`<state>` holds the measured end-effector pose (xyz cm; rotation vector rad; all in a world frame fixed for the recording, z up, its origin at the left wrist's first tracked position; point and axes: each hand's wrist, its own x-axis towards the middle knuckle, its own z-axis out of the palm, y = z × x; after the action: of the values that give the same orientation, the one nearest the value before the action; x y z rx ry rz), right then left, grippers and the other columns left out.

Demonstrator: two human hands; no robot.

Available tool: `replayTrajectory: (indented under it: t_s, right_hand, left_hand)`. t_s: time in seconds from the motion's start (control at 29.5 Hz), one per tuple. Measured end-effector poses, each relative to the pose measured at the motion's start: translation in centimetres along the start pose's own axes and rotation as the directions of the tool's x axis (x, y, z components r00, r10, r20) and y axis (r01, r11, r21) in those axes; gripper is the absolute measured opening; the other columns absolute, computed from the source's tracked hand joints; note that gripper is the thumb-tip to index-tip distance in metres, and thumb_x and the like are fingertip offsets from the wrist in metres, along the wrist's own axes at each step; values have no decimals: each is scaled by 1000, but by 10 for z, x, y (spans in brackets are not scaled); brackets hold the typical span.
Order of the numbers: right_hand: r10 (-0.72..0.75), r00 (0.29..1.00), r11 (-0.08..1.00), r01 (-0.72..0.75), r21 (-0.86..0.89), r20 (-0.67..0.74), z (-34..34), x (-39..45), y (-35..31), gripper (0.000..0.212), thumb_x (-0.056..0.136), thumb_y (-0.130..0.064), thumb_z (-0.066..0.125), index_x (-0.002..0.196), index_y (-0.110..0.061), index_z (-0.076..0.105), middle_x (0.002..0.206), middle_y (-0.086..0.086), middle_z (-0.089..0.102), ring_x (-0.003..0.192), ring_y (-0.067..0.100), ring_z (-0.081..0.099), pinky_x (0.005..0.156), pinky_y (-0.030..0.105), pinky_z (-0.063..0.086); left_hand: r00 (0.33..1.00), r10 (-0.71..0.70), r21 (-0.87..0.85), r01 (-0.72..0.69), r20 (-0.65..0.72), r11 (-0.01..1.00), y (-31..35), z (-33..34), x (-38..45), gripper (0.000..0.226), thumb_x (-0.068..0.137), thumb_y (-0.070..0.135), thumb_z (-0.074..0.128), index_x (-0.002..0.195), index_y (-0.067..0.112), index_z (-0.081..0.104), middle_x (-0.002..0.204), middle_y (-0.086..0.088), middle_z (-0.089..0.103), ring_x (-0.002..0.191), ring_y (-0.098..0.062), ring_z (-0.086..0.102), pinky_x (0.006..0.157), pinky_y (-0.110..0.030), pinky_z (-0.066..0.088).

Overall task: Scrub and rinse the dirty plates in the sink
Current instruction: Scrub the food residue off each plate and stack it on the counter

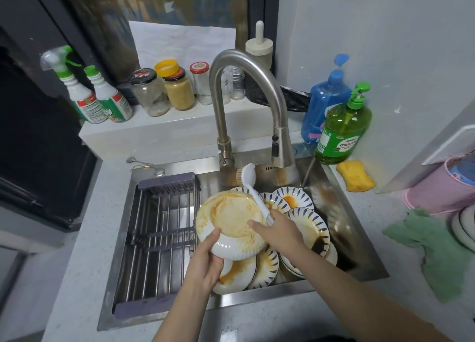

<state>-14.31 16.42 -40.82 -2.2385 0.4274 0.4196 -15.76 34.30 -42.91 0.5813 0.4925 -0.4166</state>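
Left hand (205, 262) under tilted plate (230, 224), brush (254, 187) in right hand (276, 229)

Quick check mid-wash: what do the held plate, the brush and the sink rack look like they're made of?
Plate: likely glazed ceramic, glossy white with a fluted outside, smeared orange. Brush: white plastic by its smooth moulded look, bristles tan. Rack: shiny metal rods, probably stainless steel, with matte grey-purple end bars that look like plastic.
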Motion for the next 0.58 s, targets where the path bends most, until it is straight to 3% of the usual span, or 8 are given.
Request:
replayTrajectory:
  t_s: [0.14,0.24,0.34,0.41,0.48,0.58]
  right_hand:
    - [13,998,989,-22,145,69,1,8,4,51,75,-54,70,112,-23,54,98,-3,61,83,17,62,70,38,57]
    - [-59,991,980,34,198,124,-10,13,0,47,75,-42,76,112,-20,57,101,3,62,76,15,59,53,26,49]
    - [-124,975,979,90,181,184,-21,17,-3,48,75,-36,78,117,-22,59,98,4,63,67,14,56,45,20,45]
    - [-142,977,985,124,117,160,-24,15,-4,47,78,-40,74,120,-27,58,91,-1,62,64,15,58,46,25,48]
    - [-159,983,986,153,67,88,-26,10,-1,33,88,-42,61,120,-34,58,80,-6,60,60,14,57,49,32,53]
    - [-208,977,968,200,-150,-42,-30,-5,12,37,98,-40,41,134,-36,50,76,-11,60,63,8,56,53,25,46]
  left_hand:
    - [999,-43,103,41,14,994,16,-2,-8,106,29,7,98,124,-6,52,118,-24,65,102,-30,68,76,-40,59]
    - [987,-151,133,142,61,981,36,-3,-10,94,29,9,99,113,-7,61,114,-27,65,96,-35,69,68,-44,59]
    - [971,-237,258,224,17,940,41,1,-10,94,32,10,98,116,-7,59,112,-27,67,93,-35,70,65,-42,59]
    - [972,-233,288,232,-30,929,39,3,-8,80,51,7,91,121,-7,55,110,-25,68,90,-33,71,64,-41,60]
    - [977,-188,260,209,-102,943,37,7,-4,56,75,6,70,127,-6,53,107,-23,69,87,-30,72,64,-41,60]
    - [977,-106,150,135,-182,979,33,3,7,42,88,6,58,129,-4,52,100,-19,72,83,-27,73,61,-40,60]
